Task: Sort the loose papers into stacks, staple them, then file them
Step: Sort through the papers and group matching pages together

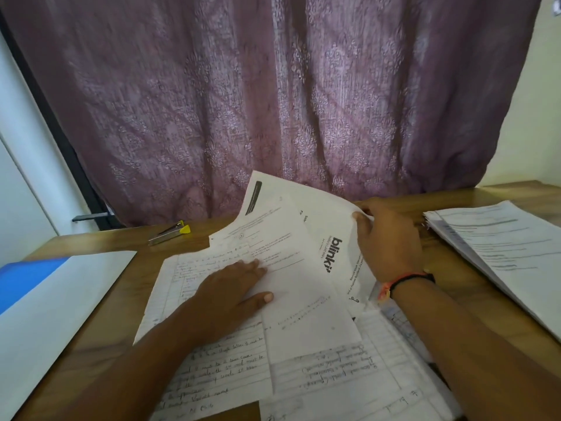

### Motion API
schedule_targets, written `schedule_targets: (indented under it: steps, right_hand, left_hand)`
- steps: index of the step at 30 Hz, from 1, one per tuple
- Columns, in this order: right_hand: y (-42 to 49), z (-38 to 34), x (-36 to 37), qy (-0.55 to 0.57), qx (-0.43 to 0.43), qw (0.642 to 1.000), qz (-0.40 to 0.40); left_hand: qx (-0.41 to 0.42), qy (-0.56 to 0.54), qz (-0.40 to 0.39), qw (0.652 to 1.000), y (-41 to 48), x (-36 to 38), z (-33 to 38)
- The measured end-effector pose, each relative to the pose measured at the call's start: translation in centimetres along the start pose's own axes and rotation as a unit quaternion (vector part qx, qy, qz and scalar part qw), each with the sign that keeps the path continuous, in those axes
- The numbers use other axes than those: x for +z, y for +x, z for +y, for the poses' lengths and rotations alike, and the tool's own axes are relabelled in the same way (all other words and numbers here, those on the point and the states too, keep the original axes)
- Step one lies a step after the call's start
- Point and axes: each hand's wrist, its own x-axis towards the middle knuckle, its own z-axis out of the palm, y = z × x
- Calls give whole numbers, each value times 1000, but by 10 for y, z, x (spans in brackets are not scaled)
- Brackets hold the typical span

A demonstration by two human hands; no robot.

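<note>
Loose papers (303, 354) lie spread over the middle of the wooden table (100, 305), some handwritten on lined sheets, some printed. My left hand (230, 287) rests flat with straight fingers on a handwritten sheet (194, 268) at the left of the pile. My right hand (391, 241) pinches the far edge of a printed sheet (331, 226) with a black logo and lifts it off the pile. A neat stack of papers (498, 250) sits at the right. A yellow and silver stapler (170, 233) lies at the back left.
A blue and white file folder (51, 296) lies open at the left edge of the table. A purple patterned curtain (273, 101) hangs right behind the table. A black bracket (91, 217) juts out by the wall at the back left.
</note>
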Motion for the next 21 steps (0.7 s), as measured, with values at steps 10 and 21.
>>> schedule_targets:
  steps: [10,21]
  right_hand:
    - [9,3,-10,62,9,993,97]
    - [3,-36,-22,374,21,908,187]
  left_hand:
    - [-17,-7,14,1000,-5,-6,7]
    - [-57,-72,102,991,-4,-15,17]
